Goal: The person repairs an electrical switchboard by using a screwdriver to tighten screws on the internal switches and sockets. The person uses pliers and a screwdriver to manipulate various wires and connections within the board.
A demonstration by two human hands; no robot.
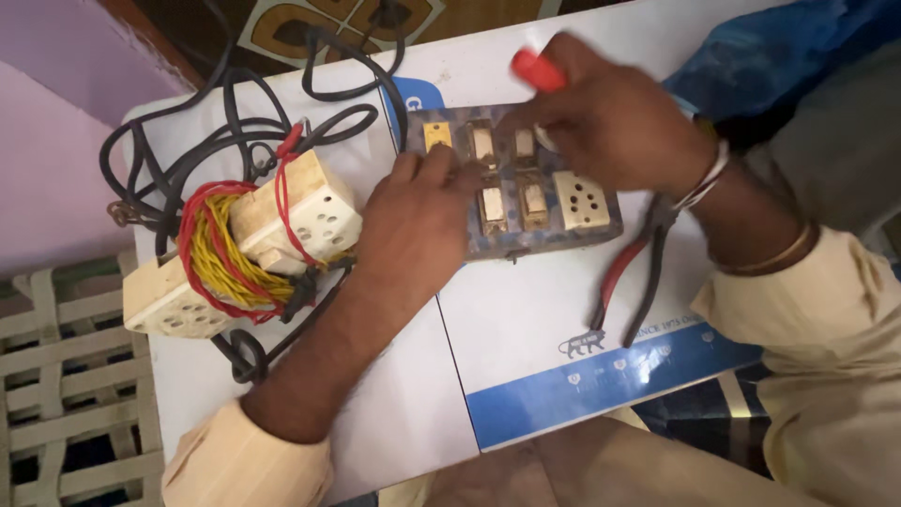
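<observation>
Switchboard (526,188), a dark panel w/ cream rocker switches, one yellow switch and a socket at its right end, lies flat on the white table (526,319), roughly center, between both hands. Left hand (413,221) rests palm-down on the board's left-front edge, fingers loosely curled, pressing on it rather than gripping; fingertips near the yellow switch. Right hand (610,117) is over the board's upper right, closed round a red-handled screwdriver (538,69); the handle sticks out top-left of the fist, tip hidden, hand blurred. Red-handled pliers (631,272) lie on the table just right of the board, partly under the right wrist. Left of the left forearm: two cream socket boxes (282,225) wrapped w/ red and yellow wire, black cable (188,150) looped behind.
</observation>
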